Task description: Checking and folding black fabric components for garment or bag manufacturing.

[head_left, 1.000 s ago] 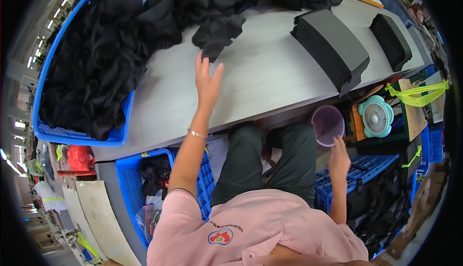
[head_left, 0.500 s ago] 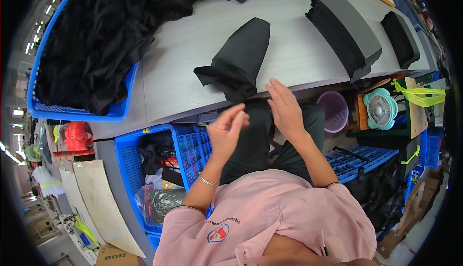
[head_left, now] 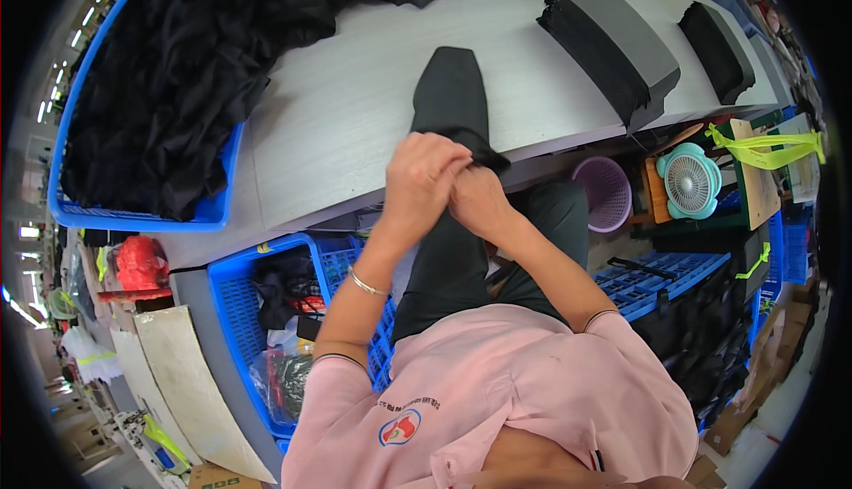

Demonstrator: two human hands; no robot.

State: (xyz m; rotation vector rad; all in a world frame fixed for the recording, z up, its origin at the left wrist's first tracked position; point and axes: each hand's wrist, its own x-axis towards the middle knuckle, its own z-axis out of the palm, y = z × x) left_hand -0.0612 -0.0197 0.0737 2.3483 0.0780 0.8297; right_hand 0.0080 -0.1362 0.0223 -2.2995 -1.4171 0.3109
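Cloth (head_left: 451, 90) | long axis: fore-aft | tapered end pointing away | hands (head_left: 422, 177) gripping near edge

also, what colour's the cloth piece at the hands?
Black: the cloth piece looks plain, no visible pattern; best seen in the head view.

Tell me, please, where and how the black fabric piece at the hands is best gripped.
Probably pinch the black fabric piece by its near end, from the near side: that end is nearest; the tapered far end extends over the tabletop.
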